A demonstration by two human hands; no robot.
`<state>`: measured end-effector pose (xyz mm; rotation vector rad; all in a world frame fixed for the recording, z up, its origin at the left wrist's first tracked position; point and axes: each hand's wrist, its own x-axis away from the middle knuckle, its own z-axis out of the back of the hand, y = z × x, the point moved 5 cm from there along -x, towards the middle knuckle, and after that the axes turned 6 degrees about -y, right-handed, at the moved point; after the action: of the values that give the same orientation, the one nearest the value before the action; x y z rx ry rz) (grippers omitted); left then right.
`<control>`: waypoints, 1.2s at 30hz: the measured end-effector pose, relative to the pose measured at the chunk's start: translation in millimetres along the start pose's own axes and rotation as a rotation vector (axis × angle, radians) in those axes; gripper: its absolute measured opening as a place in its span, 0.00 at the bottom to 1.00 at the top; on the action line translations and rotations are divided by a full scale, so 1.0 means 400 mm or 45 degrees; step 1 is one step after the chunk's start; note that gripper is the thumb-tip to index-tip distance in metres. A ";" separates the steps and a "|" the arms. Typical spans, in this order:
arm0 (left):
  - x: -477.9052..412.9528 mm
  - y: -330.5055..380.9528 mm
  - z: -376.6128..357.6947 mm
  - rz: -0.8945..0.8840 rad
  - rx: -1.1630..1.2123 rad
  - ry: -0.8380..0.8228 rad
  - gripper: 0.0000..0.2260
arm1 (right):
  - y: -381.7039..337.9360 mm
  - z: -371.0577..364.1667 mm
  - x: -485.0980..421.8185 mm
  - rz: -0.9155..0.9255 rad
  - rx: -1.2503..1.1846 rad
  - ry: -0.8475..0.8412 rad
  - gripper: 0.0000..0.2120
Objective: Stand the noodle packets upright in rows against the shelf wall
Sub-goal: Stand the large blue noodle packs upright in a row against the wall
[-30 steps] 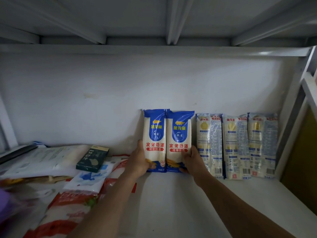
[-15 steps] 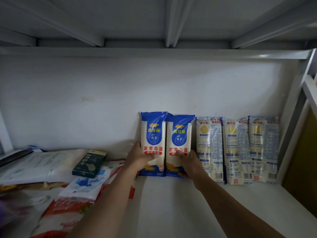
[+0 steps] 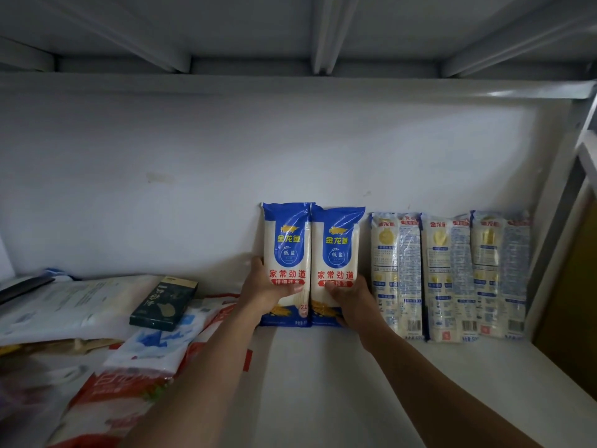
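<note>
Two blue-and-white noodle packets stand upright side by side against the white back wall (image 3: pixel 290 150). My left hand (image 3: pixel 266 286) grips the left blue packet (image 3: pixel 287 247) around its lower half. My right hand (image 3: pixel 350 299) holds the right blue packet (image 3: pixel 337 250) low down, its fingers across the red label. Right of them, three pale yellow noodle packets (image 3: pixel 450 273) stand in a row against the same wall, backs facing out, reaching almost to the shelf's right post.
Flat bags lie piled on the shelf's left side: a red-and-white bag (image 3: pixel 106 386), a blue-and-white bag (image 3: pixel 155 344), white sacks (image 3: pixel 71 302). A dark green box (image 3: pixel 164 300) rests on top. A shelf underside with ribs (image 3: pixel 323 33) is overhead. The right post (image 3: pixel 559 218) bounds the shelf.
Both hands have slid higher on the two blue packets, and the left packet stands straighter, close against the right one.
</note>
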<state>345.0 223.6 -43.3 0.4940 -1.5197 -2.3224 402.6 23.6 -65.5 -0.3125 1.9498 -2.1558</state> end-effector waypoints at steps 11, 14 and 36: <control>0.034 0.008 -0.005 -0.033 -0.131 -0.034 0.31 | -0.001 -0.001 0.008 -0.063 0.102 -0.057 0.20; 0.039 0.007 -0.006 -0.041 -0.155 -0.017 0.31 | 0.001 0.001 0.007 -0.070 0.114 -0.096 0.22; 0.027 -0.014 -0.014 -0.092 -0.213 -0.003 0.32 | 0.008 0.000 0.005 -0.049 0.164 -0.212 0.23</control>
<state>337.5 216.6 -51.8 0.5108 -1.3138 -2.4790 400.9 22.6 -68.8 -0.4935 1.7213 -2.1895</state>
